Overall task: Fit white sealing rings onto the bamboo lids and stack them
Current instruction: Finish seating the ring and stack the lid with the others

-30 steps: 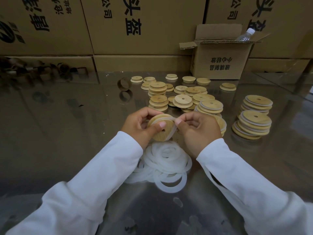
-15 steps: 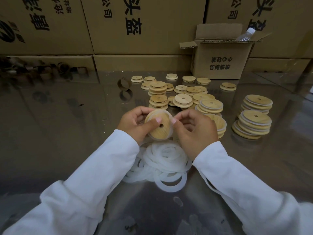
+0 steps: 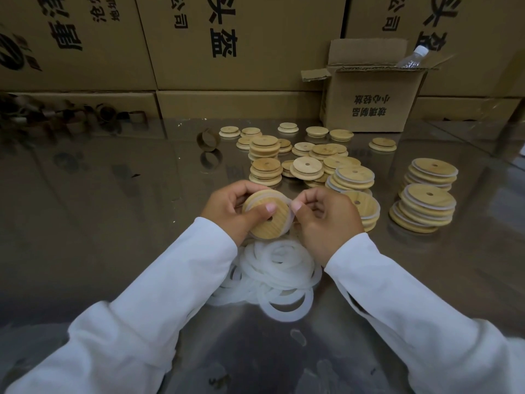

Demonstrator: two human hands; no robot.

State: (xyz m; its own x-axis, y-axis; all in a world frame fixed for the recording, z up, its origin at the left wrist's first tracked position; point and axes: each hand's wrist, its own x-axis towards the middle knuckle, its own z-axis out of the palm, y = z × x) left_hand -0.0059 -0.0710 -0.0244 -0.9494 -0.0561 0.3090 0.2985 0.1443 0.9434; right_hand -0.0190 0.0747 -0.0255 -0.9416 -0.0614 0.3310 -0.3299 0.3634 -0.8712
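We hold one lid between our left hand and right hand, just above the heap of rings that lies on the table nearest us. Behind the hands sit loose lids and low stacks, with two taller stacks to their right. Farther back right stands an open box with a bottle in it, before a wall of cartons.

One left hand and one right hand hold one bamboo lid. Near them, one heap of white rings, too overlapped to count. To the right, four stacks of ringed lids. Far right, one small open carton with one bottle.
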